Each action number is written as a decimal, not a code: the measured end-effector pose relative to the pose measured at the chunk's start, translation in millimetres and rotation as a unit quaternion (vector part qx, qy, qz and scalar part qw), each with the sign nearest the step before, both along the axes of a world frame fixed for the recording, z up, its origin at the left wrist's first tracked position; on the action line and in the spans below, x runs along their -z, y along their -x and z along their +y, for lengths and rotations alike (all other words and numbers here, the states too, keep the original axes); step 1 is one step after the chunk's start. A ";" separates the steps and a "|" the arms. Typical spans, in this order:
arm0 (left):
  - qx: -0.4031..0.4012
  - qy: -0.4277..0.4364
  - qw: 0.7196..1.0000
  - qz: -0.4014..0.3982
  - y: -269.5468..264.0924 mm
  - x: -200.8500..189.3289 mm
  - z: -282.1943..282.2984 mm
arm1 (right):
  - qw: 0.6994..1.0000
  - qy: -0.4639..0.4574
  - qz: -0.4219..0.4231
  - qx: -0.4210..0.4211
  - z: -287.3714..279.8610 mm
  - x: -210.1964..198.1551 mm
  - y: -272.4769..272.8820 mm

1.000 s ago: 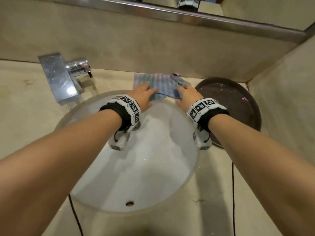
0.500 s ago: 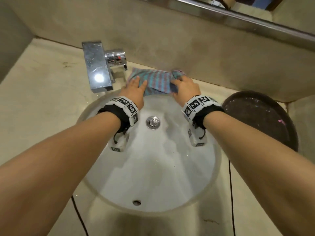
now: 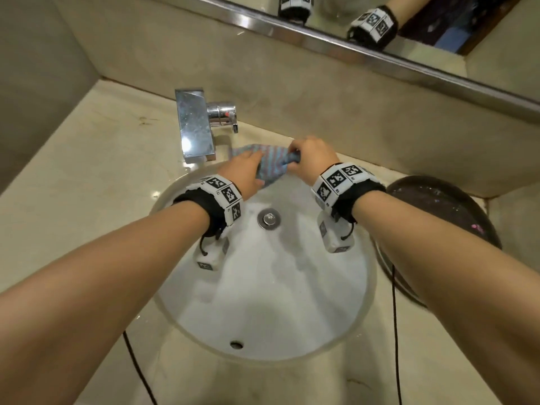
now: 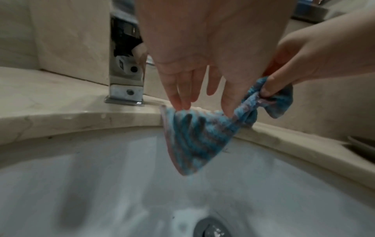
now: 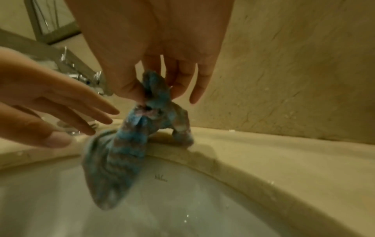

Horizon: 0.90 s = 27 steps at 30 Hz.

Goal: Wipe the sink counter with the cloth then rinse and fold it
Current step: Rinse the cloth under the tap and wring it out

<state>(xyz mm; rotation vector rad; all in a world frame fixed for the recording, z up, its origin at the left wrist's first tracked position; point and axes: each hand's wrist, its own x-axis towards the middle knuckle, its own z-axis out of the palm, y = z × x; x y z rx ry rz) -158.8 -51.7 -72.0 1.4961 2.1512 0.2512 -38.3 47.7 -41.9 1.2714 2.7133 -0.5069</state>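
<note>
The beige stone surface (image 3: 96, 182) runs round the white sink (image 3: 292, 287), and a chrome tap (image 3: 194, 124) stands at its back edge with no water visible from it. A dark round tray (image 3: 444, 206) sits on the surface to the right of the sink.

The cloth (image 3: 270, 168), striped blue and pink, lay spread flat on the back strip of surface 1 second ago, with both palms working on it. Now it is bunched and lifted at its right end, and its left part droops over the rim into the sink. The 2 hands have changed roles. The right hand (image 3: 312, 159) pinches the gathered end of the cloth between thumb and fingers, as the right wrist view shows (image 5: 154, 89). The left hand (image 3: 244, 173) is spread, its straight fingertips (image 4: 178, 102) only touching the cloth's upper edge without gripping it.

This probably means the flat handling behind the sink has ended and the cloth is being picked up. With the tap dry and the cloth crumpled, the rinse looks like the coming step, and a tidy fold still lies ahead.
</note>
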 end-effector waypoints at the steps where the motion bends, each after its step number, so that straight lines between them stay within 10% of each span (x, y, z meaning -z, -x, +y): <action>1: -0.003 -0.019 1.000 -0.019 -3.9 -7.2 2.5 | 1.000 0.010 0.016 -0.001 -1.2 -9.2 -3.4; 5: -0.006 -0.025 1.000 -0.016 -15.9 -31.7 10.3 | 0.997 0.029 0.074 -0.007 -9.1 -48.3 -15.1; 12: -0.025 -0.059 0.952 -0.299 -45.3 -56.6 16.8 | 0.987 0.052 0.152 0.014 -14.8 -106.7 -51.9; 18: 0.013 -0.062 0.989 -0.133 -54.1 -82.4 21.4 | 0.994 0.025 0.101 0.021 -11.5 -137.4 -82.5; 23: -0.012 -0.131 0.978 -0.163 -45.6 -106.9 25.6 | 0.997 0.046 -0.013 0.059 -16.9 -129.2 -102.6; 27: 0.019 -0.159 0.962 -0.220 -49.1 -130.1 23.7 | 0.990 0.105 0.064 0.065 -37.1 -112.8 -96.2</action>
